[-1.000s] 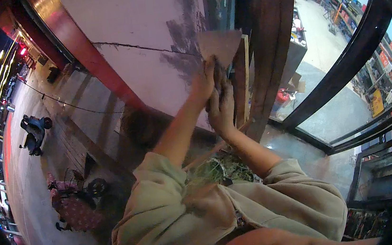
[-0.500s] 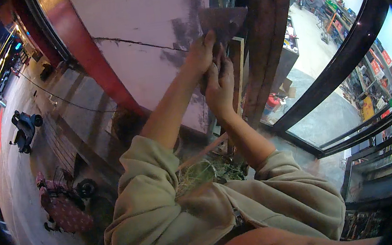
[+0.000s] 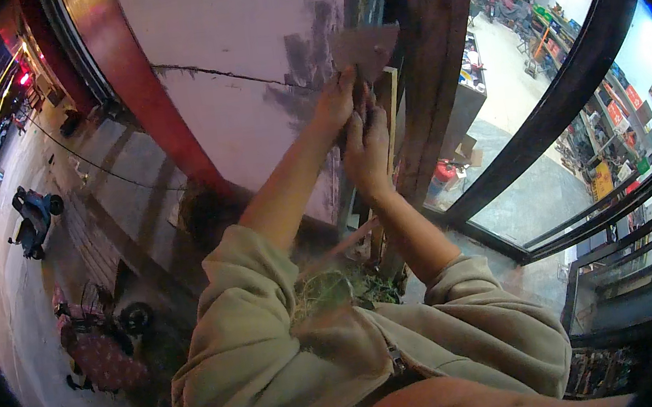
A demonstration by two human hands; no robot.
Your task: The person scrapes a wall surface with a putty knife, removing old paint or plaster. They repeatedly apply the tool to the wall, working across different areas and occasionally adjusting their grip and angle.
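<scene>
A wide-bladed putty knife (image 3: 365, 50) is held up in front of a pale wall panel, its blade spread above my fingers. My left hand (image 3: 337, 97) is closed at the base of the blade, thumb up along it. Just below and to the right, my right hand (image 3: 366, 147) is closed round the handle, which is mostly hidden by the fingers. Dark grey smears (image 3: 303, 63) mark the panel (image 3: 220, 24) left of the blade. A dark crack (image 3: 229, 74) runs across the panel toward the smears. Whether the blade touches the wall I cannot tell.
Right of the panel stands a dark post (image 3: 434, 57), then a glass door with a dark frame (image 3: 561, 99) before a lit shop. Grassy plants (image 3: 327, 291) lie below my arms. Two parked scooters, one dark (image 3: 34, 221) and one pinkish (image 3: 104, 358), stand at left.
The putty knife's blade has turned slightly and shows a lighter face, a little lower and further left. Both hands have kept their grip, and the whole view has shifted slightly.
</scene>
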